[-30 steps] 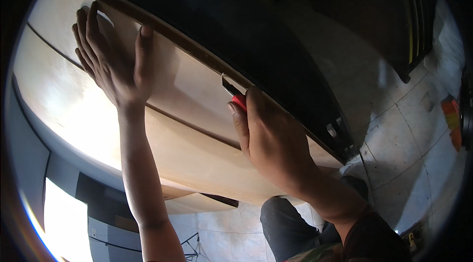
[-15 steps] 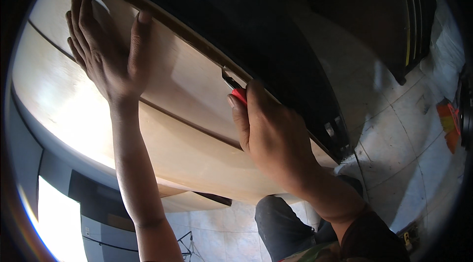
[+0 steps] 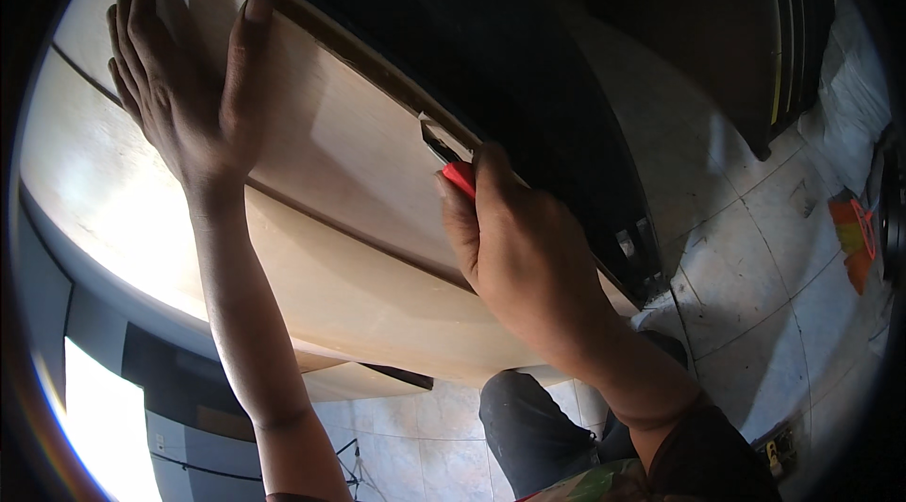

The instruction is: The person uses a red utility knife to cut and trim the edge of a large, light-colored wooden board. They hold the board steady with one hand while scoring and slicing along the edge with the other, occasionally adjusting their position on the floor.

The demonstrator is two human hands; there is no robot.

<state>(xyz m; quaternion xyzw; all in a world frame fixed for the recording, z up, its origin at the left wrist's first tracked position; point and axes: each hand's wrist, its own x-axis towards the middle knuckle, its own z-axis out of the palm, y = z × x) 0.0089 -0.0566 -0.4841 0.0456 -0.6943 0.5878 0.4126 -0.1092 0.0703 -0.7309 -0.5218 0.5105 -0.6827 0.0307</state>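
My right hand (image 3: 533,266) is closed round the red handle of a utility knife (image 3: 457,174). Its blade meets the long upper edge of a pale, wood-coloured panel (image 3: 340,143), and a thin light sliver (image 3: 436,125) stands up beside the blade tip. My left hand (image 3: 184,87) lies spread on the same panel at the upper left, fingers apart and thumb near the edge. A dark groove crosses the panel below both hands.
Beyond the panel's edge lies a large dark surface (image 3: 453,40). On the right are a tiled floor (image 3: 746,266), crumpled pale sheeting (image 3: 849,96) and an orange item (image 3: 849,238). My knee (image 3: 533,426) shows below.
My left hand has shifted a little up and left along the panel. The knife stays at the edge, and more of the pale sliver stands up at its tip.
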